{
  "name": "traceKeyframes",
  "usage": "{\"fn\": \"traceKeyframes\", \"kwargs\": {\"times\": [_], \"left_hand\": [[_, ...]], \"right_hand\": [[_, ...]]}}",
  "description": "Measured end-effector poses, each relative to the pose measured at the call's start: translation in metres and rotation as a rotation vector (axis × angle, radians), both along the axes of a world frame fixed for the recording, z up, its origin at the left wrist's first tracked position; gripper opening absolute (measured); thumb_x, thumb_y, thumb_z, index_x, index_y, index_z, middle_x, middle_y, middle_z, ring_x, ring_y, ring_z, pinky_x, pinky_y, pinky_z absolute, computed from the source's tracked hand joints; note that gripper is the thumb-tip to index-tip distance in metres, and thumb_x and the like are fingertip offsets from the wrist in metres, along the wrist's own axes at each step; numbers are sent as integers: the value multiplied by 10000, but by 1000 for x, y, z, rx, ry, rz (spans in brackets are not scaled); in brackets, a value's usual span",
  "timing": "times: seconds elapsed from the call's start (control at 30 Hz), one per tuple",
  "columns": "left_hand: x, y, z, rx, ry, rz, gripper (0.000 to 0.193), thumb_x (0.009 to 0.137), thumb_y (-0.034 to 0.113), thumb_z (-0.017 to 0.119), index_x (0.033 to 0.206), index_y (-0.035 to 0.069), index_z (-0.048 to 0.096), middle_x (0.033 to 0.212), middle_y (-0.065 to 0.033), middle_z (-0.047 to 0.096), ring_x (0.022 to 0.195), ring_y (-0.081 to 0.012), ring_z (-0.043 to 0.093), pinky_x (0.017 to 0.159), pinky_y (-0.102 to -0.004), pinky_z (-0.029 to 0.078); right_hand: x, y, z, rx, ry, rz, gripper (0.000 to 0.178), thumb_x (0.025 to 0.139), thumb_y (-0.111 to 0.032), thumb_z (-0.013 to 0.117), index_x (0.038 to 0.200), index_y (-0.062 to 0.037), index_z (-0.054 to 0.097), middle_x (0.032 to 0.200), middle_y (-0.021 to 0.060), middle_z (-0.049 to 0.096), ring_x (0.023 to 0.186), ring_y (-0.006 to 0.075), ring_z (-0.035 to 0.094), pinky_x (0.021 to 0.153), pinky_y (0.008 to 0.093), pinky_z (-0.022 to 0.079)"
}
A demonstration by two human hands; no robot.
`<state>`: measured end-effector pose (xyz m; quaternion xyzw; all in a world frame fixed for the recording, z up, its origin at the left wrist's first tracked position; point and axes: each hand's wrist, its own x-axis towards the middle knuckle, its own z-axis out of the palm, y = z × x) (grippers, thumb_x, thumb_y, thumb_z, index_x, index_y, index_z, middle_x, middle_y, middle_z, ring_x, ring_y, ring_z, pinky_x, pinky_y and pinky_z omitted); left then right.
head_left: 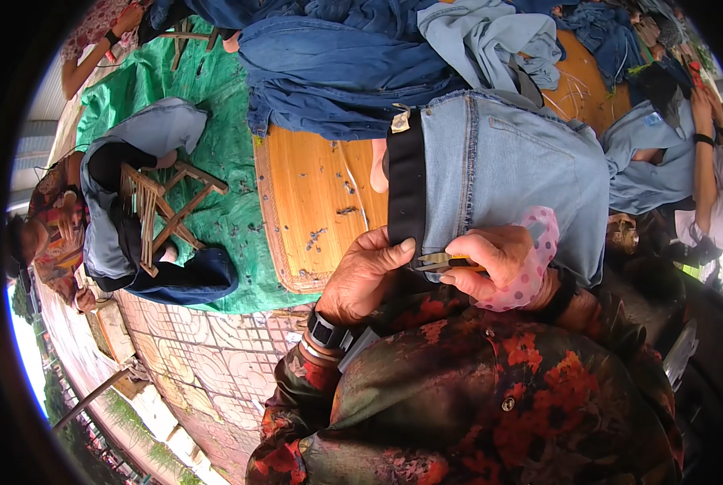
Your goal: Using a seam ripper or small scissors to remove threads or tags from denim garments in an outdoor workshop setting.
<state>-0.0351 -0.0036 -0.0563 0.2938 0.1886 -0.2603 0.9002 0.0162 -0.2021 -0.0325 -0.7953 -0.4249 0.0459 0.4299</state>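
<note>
A pair of light blue jeans with a black waistband lies across my lap and the table edge. My left hand pinches the near end of the waistband between thumb and fingers. Closed around small thread snips, my right hand holds their blades against the denim just beside the waistband. The snips have a yellowish handle, mostly covered by my fingers. A sheer pink dotted cloth hangs around my right wrist. At the waistband's far end, a small pale label sticks out.
A wooden table carries dark thread scraps and a pile of dark blue denim, with a pale garment on top. A green tarp and a wooden folding stool are at left. Other people handle denim at left and right.
</note>
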Motion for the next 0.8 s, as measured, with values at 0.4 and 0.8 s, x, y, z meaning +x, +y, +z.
{"fn": "traceKeyframes", "kwargs": {"times": [0.4,0.8], "left_hand": [[-2,1,-8,16,-26,2,228,845,104,594,1056,26,562,983,-35,616,888,-131,566,821,-296,441],[-4,5,-8,-23,-42,-22,259,844,116,597,1079,17,549,1012,-47,612,915,-143,564,833,-316,440]], "right_hand": [[0,1,1,-10,-75,-3,223,708,-138,699,805,-50,519,616,72,560,542,247,572,472,334,434],[0,3,9,-18,49,-33,228,712,-141,697,820,-48,519,622,73,553,539,253,567,480,341,427]]}}
